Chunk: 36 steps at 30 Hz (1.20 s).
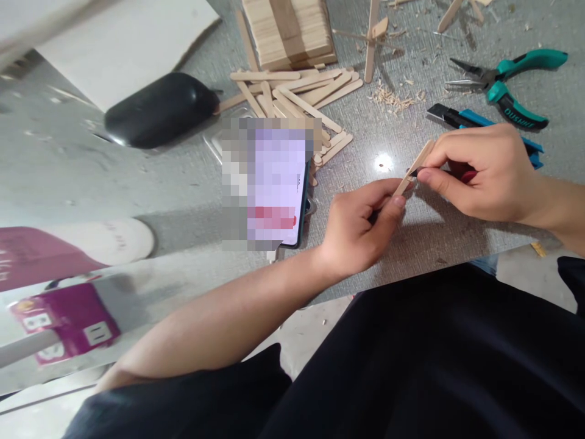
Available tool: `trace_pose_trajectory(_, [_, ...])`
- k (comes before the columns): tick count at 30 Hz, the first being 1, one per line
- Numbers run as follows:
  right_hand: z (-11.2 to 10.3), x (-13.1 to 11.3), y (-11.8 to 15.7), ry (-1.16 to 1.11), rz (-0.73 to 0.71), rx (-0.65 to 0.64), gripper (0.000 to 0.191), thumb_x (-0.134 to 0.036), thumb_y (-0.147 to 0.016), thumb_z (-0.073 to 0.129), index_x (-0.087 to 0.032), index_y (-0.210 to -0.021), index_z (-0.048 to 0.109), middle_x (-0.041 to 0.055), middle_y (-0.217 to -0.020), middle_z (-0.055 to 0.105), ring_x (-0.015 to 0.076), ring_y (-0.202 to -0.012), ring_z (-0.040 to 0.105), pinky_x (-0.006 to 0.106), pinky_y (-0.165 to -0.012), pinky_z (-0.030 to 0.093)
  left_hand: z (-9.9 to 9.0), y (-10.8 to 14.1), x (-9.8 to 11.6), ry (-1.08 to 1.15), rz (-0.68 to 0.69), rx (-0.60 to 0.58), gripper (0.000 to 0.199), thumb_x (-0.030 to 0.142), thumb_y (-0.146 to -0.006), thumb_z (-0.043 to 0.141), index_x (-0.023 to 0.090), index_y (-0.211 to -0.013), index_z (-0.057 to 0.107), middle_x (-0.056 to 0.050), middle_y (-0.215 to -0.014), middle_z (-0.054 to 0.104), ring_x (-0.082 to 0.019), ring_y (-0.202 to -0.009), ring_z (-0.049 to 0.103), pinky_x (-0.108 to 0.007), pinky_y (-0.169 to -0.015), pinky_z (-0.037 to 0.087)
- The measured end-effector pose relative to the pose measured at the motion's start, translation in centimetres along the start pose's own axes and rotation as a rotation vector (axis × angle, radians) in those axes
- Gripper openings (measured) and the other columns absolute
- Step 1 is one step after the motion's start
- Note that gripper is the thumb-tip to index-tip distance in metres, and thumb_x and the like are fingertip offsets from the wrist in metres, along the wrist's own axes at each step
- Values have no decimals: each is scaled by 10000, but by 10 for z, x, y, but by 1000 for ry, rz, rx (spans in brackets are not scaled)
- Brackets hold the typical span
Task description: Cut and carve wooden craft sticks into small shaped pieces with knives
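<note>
My left hand (361, 225) pinches the lower end of a wooden craft stick (415, 164), which slants up and to the right. In my right hand (484, 167) is a slim tool with a dark shaft (418, 172) and a bit of red on its handle; most of it is hidden in the fist, so its kind is unclear. Its dark tip meets the stick near the middle, just above my left thumb. Behind my right hand a blue and black utility knife (450, 116) lies partly covered. Pliers with teal handles (496, 79) rest open-jawed beyond it.
Loose craft sticks (301, 91) lie heaped beside a banded stack (292, 33). Wood shavings (390, 97) dot the grey table. A phone (278, 183), partly blurred out, lies left of my hands. Farther left are a black rounded case (159, 110) and a purple power strip (73, 323).
</note>
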State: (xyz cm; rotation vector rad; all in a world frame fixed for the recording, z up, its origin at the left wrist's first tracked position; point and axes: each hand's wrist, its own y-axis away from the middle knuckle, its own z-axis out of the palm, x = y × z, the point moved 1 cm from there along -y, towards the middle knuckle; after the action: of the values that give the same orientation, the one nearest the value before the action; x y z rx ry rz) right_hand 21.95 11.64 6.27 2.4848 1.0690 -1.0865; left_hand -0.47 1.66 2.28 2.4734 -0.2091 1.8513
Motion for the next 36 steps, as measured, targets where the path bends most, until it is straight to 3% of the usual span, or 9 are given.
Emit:
trace_pose_trajectory(4, [1, 3, 1, 165, -90, 27, 304, -437, -1154, 605, -270, -1077, 847, 47, -898, 843, 217, -766, 700, 406, -681, 415, 0, 0, -1, -10, 1, 1, 436, 548, -1194, 641, 189, -1267, 878, 34, -646, 644, -147, -574, 566, -321, -612, 507])
trace_pose_trajectory(7, [3, 3, 4, 318, -81, 8, 424, -489, -1201, 502, -247, -1136, 844, 84, -973, 855, 233, -808, 716, 404, -646, 336, 1, 0, -1, -33, 3, 7, 397, 528, -1195, 643, 217, -1252, 883, 41, -620, 602, -154, -560, 542, -340, -607, 494])
trace_pose_trajectory(10, [5, 1, 5, 370, -77, 20, 410, -467, -1201, 485, -258, -1132, 831, 80, -1072, 847, 210, -794, 691, 389, -614, 304, 1, 0, 1, -42, 1, -1, 356, 498, -1201, 640, 234, -1246, 875, 38, -625, 598, -159, -565, 537, -352, -605, 480])
trace_pose_trajectory(13, [5, -1, 5, 352, -55, 21, 347, -429, -1178, 528, -284, -1108, 835, 58, -1141, 837, 188, -801, 666, 377, -604, 313, 0, -1, 2, -47, 15, -25, 352, 492, -1210, 618, 243, -1209, 866, 33, -641, 601, -160, -574, 530, -352, -610, 485])
trace_pose_trajectory(18, [3, -1, 3, 302, -49, 21, 293, -382, -1139, 578, -289, -1039, 838, 63, -1078, 833, 215, -846, 687, 392, -616, 365, -1, -3, 3, -78, 48, -60, 396, 494, -1218, 580, 243, -1078, 853, 30, -651, 565, -158, -586, 515, -341, -618, 484])
trace_pose_trajectory(23, [3, 0, 4, 282, -45, 3, 347, -408, -1156, 560, -290, -977, 834, 59, -1024, 840, 230, -867, 711, 404, -634, 362, -3, -3, 4, -128, 60, -90, 387, 483, -1220, 561, 244, -1097, 839, 27, -644, 588, -167, -590, 550, -338, -627, 491])
trace_pose_trajectory(29, [3, 0, 5, 289, -57, -15, 378, -413, -1163, 529, -275, -979, 829, 64, -1000, 833, 230, -847, 711, 408, -660, 327, -5, -5, 6, -137, 76, -135, 378, 408, -1220, 549, 250, -951, 763, 35, -613, 577, -159, -571, 556, -331, -621, 463])
trace_pose_trajectory(36, [4, 3, 0, 381, -79, -7, 382, -477, -1144, 556, -257, -897, 748, 67, -936, 758, 169, -651, 486, 421, -635, 196, -3, -5, 4, -114, 55, -109, 372, 432, -1222, 557, 254, -995, 790, 20, -644, 615, -173, -606, 587, -345, -632, 485])
